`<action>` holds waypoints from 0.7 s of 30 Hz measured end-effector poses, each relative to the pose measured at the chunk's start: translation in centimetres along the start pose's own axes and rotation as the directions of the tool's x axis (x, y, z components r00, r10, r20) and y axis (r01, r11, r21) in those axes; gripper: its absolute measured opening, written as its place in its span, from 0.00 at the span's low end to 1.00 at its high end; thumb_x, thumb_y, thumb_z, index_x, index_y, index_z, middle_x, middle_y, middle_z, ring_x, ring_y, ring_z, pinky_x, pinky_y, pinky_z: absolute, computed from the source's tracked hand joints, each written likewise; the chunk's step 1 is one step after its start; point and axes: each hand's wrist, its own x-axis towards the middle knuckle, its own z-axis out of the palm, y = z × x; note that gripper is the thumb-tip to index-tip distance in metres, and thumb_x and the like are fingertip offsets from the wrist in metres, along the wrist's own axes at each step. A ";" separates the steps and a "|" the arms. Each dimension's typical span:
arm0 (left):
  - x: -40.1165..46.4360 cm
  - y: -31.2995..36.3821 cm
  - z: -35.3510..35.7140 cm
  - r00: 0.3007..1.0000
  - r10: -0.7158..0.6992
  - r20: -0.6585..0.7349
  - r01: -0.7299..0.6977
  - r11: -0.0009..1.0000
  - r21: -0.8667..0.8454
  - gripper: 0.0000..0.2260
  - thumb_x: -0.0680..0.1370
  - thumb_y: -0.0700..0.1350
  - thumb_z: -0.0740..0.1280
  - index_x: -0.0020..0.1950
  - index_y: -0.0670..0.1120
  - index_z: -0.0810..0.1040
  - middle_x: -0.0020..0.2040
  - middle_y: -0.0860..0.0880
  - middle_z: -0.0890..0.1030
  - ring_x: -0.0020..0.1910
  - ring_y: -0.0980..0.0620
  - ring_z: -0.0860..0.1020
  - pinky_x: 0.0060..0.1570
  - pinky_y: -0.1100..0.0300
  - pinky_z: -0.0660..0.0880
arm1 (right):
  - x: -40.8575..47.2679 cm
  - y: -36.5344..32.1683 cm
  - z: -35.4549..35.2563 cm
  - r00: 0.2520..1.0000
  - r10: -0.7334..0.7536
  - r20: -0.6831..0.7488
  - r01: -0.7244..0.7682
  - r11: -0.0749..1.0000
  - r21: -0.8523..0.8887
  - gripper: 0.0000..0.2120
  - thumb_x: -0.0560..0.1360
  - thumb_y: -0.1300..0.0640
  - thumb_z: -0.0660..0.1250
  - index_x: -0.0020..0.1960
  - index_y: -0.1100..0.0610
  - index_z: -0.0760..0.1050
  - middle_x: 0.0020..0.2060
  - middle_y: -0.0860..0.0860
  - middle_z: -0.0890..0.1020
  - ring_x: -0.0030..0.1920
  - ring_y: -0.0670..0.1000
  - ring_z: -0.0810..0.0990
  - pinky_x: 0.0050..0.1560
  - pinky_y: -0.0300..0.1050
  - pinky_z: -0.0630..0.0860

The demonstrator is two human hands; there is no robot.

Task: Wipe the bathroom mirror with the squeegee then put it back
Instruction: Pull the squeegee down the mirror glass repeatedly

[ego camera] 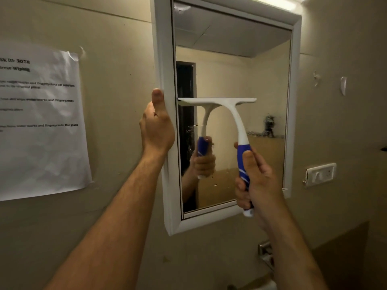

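Observation:
A white-framed mirror hangs on the beige wall. My right hand grips the blue handle of a white squeegee. Its blade lies level against the glass at about mid-height, its left end at the frame's inner left edge. My left hand holds the frame's left edge, thumb up along it. The glass below the blade shows small droplets and smears, and a reflection of my hand with the squeegee.
A printed paper sheet is taped to the wall left of the mirror. A white switch plate sits on the wall to the right. A metal tap fitting juts out below the mirror.

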 end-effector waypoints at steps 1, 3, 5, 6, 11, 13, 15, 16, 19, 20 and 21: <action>0.0 0.0 0.0 1.000 -0.004 0.000 0.004 1.000 0.000 0.22 0.81 0.63 0.46 0.34 0.54 0.66 0.26 0.54 0.63 0.18 0.64 0.63 0.17 0.75 0.58 | -0.5 0.1 0.0 1.000 0.000 0.012 0.000 1.000 -0.017 0.22 0.68 0.34 0.63 0.61 0.35 0.73 0.26 0.49 0.72 0.22 0.46 0.66 0.22 0.40 0.65; -0.1 0.0 0.0 1.000 -0.004 -0.005 0.004 1.000 0.000 0.23 0.81 0.63 0.45 0.36 0.54 0.69 0.26 0.55 0.63 0.18 0.65 0.64 0.17 0.76 0.59 | -1.8 1.2 -0.2 1.000 0.016 0.025 -0.015 0.999 -0.030 0.19 0.67 0.33 0.62 0.56 0.35 0.76 0.26 0.49 0.71 0.22 0.46 0.65 0.21 0.40 0.64; 0.0 0.0 0.0 1.000 0.005 -0.016 -0.005 1.000 0.003 0.23 0.81 0.63 0.45 0.36 0.54 0.69 0.26 0.55 0.63 0.19 0.65 0.64 0.17 0.76 0.59 | -3.3 2.9 -0.4 0.997 0.083 -0.002 -0.083 0.997 -0.003 0.17 0.64 0.33 0.63 0.52 0.34 0.77 0.24 0.49 0.71 0.22 0.47 0.65 0.20 0.40 0.63; 0.0 0.0 0.1 1.000 0.008 -0.016 -0.008 1.000 -0.003 0.23 0.81 0.63 0.45 0.36 0.54 0.70 0.26 0.55 0.63 0.19 0.65 0.64 0.17 0.76 0.58 | -4.0 3.8 -0.6 0.993 0.120 -0.020 -0.119 0.993 0.011 0.18 0.63 0.34 0.63 0.52 0.34 0.76 0.24 0.50 0.71 0.21 0.47 0.65 0.20 0.40 0.63; 0.1 -0.3 0.1 1.000 -0.001 -0.018 0.001 1.000 -0.019 0.32 0.82 0.62 0.45 0.56 0.37 0.77 0.25 0.55 0.63 0.18 0.65 0.66 0.16 0.76 0.58 | -4.8 4.5 -1.0 0.985 0.164 -0.062 -0.165 0.986 -0.022 0.20 0.61 0.32 0.63 0.51 0.34 0.75 0.23 0.49 0.73 0.21 0.46 0.67 0.21 0.39 0.64; -0.1 0.0 0.0 1.000 0.015 -0.013 -0.015 1.000 -0.014 0.23 0.82 0.62 0.45 0.46 0.54 0.76 0.26 0.54 0.64 0.19 0.66 0.66 0.17 0.76 0.60 | -3.7 2.9 -0.7 0.993 0.109 -0.041 -0.111 0.993 -0.047 0.16 0.62 0.32 0.62 0.48 0.32 0.77 0.24 0.47 0.73 0.22 0.45 0.67 0.21 0.39 0.64; -0.3 0.5 -0.2 1.000 0.023 -0.001 -0.023 1.000 -0.015 0.18 0.82 0.62 0.45 0.40 0.60 0.69 0.27 0.54 0.64 0.20 0.66 0.66 0.18 0.76 0.61 | -2.3 1.1 -0.1 0.999 0.037 -0.002 -0.037 0.997 -0.062 0.16 0.67 0.32 0.61 0.51 0.33 0.77 0.26 0.47 0.72 0.23 0.44 0.67 0.21 0.39 0.64; -0.4 0.7 -0.2 1.000 0.018 0.001 -0.018 1.000 -0.011 0.17 0.82 0.61 0.45 0.39 0.61 0.68 0.27 0.54 0.64 0.20 0.65 0.65 0.18 0.76 0.61 | -1.8 0.5 0.2 1.000 0.012 0.002 -0.012 0.998 -0.061 0.16 0.69 0.33 0.60 0.53 0.34 0.77 0.26 0.47 0.71 0.23 0.45 0.66 0.21 0.40 0.64; -0.6 1.0 -0.4 1.000 -0.012 -0.003 0.012 1.000 -0.009 0.17 0.82 0.61 0.46 0.36 0.61 0.64 0.29 0.54 0.65 0.24 0.63 0.65 0.19 0.76 0.60 | -1.5 0.6 1.0 1.000 0.002 -0.010 -0.002 0.999 -0.036 0.18 0.69 0.33 0.60 0.55 0.36 0.76 0.26 0.48 0.71 0.22 0.45 0.65 0.22 0.39 0.64; -0.6 1.0 -0.4 1.000 -0.008 -0.005 0.008 1.000 -0.013 0.17 0.82 0.60 0.46 0.36 0.61 0.63 0.29 0.54 0.66 0.25 0.63 0.67 0.20 0.78 0.60 | -1.9 1.3 1.1 1.000 0.014 -0.015 -0.014 1.000 -0.021 0.19 0.67 0.32 0.60 0.55 0.37 0.76 0.25 0.48 0.71 0.22 0.45 0.66 0.21 0.39 0.64; -0.6 0.9 -0.4 1.000 0.000 -0.006 0.000 1.000 -0.015 0.17 0.83 0.60 0.46 0.36 0.61 0.63 0.31 0.56 0.66 0.25 0.65 0.69 0.20 0.80 0.60 | -2.5 2.1 1.1 0.999 0.030 -0.023 -0.030 1.000 -0.004 0.19 0.66 0.32 0.61 0.54 0.37 0.76 0.25 0.48 0.71 0.22 0.45 0.66 0.21 0.39 0.64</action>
